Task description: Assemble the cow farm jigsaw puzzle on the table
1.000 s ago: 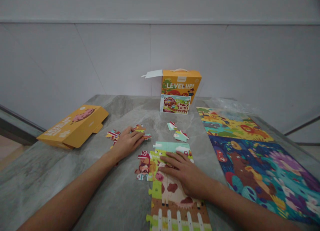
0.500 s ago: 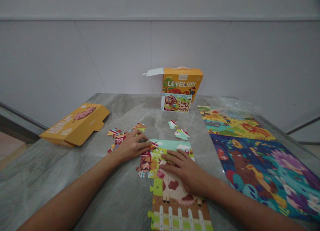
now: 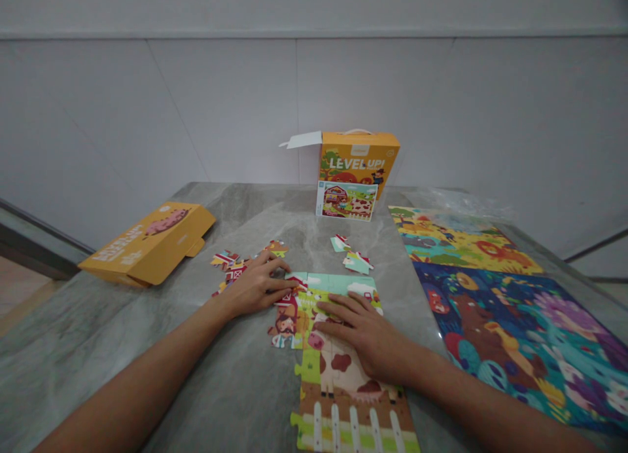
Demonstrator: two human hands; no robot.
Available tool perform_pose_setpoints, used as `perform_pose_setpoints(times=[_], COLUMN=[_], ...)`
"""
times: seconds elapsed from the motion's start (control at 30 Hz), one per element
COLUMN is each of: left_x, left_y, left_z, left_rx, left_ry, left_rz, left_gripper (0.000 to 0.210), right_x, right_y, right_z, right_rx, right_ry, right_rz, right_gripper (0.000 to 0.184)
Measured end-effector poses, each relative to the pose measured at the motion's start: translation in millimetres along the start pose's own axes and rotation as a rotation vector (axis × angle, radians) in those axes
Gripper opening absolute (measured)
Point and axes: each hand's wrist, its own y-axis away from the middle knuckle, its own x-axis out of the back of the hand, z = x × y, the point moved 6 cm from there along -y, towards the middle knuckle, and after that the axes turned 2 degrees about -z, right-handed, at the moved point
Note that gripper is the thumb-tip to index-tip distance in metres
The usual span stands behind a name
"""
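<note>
A partly joined jigsaw puzzle (image 3: 338,368) with a cow, a white fence and part of a red barn lies on the table before me. My left hand (image 3: 255,284) is at its upper left edge, fingers curled, the index fingertip and thumb on a red-and-white puzzle piece (image 3: 300,283) there. My right hand (image 3: 363,332) rests flat over the cow, fingers stretched out on the joined pieces. Loose barn puzzle pieces (image 3: 226,260) lie beyond my left hand, partly hidden by it. Two more loose pieces (image 3: 357,263) lie above the puzzle's top edge.
An orange box (image 3: 360,158) stands at the back with a farm picture card (image 3: 347,201) leaning on it. A yellow-orange box (image 3: 152,243) lies at left. At right lie a yellow animal puzzle (image 3: 466,240) and a dark blue one (image 3: 520,342), with clear plastic (image 3: 461,203) behind.
The red-and-white piece under my left fingertips has settled slightly against the puzzle's upper left edge. My right hand stays in place.
</note>
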Motion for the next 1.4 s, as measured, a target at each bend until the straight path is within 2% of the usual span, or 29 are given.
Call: perform_pose_setpoints(times=[0.4, 0.77, 1.0, 1.17, 1.4], left_x=[1.9, 0.3, 8.6, -1.3, -8.4], left_y=[-2, -1, 2, -2, -6], left_z=[1, 0, 2, 8, -1], left_rx=[0.02, 0.019, 0.04, 0.068, 0.154], left_ry=[0.035, 0.033, 0.063, 0.028, -0.037], left_rz=[0.034, 0.018, 0.047, -0.027, 0.099], left_gripper=[0.025, 0.025, 0.057, 0.043, 0.027], right_x=[-1, 0, 0, 2, 0], right_y=[1, 0, 0, -1, -1], right_z=[1, 0, 0, -1, 0], right_rx=[0.004, 0.001, -0.005, -0.004, 0.003], right_ry=[0.002, 0.004, 0.008, 0.004, 0.0], right_rz=[0.002, -0.002, -0.007, -0.009, -0.013], right_gripper=[0.074, 0.075, 0.074, 0.072, 0.076])
